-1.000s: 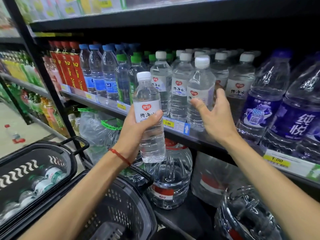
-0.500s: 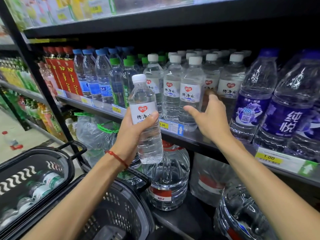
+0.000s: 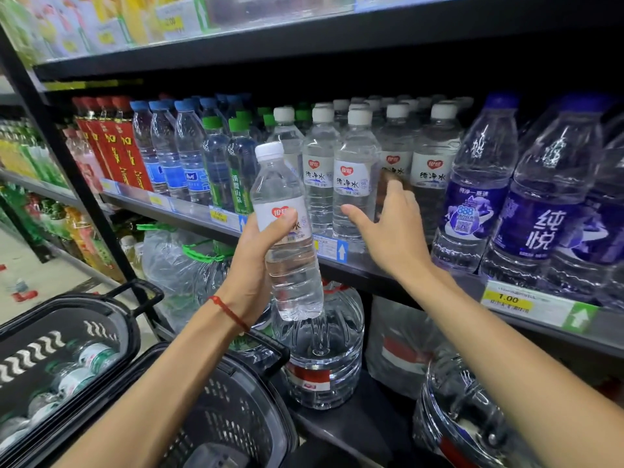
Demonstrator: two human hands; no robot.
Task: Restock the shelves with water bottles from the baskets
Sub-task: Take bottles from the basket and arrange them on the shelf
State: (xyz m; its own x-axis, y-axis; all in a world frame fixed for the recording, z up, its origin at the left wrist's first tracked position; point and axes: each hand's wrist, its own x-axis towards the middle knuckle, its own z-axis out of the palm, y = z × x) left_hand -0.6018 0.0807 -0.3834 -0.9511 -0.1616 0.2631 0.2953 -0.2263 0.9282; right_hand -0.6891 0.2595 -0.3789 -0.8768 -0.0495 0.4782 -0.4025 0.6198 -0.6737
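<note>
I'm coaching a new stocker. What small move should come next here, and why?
Probably lift the bottle in the left hand toward the white-capped row with matching labels. The right hand is spread open at that row's front, apparently making room, and the held bottle's base hangs below the shelf edge.

Over the last second the right hand (image 3: 388,231) has pushed further in over the shelf edge and dropped lower against the row of white-capped bottles. Its thumb, which lay level with the label (image 3: 351,179) of the front bottle (image 3: 353,211), now sits below that label, at the clear ribbed part. Its fingers (image 3: 393,189), blurred by motion, now lie across the front of the neighbouring bottle (image 3: 395,140) to the right; contact cannot be made out. The held bottle (image 3: 290,265) in the left hand (image 3: 253,265) now leans slightly more, its cap tipped further left.
</note>
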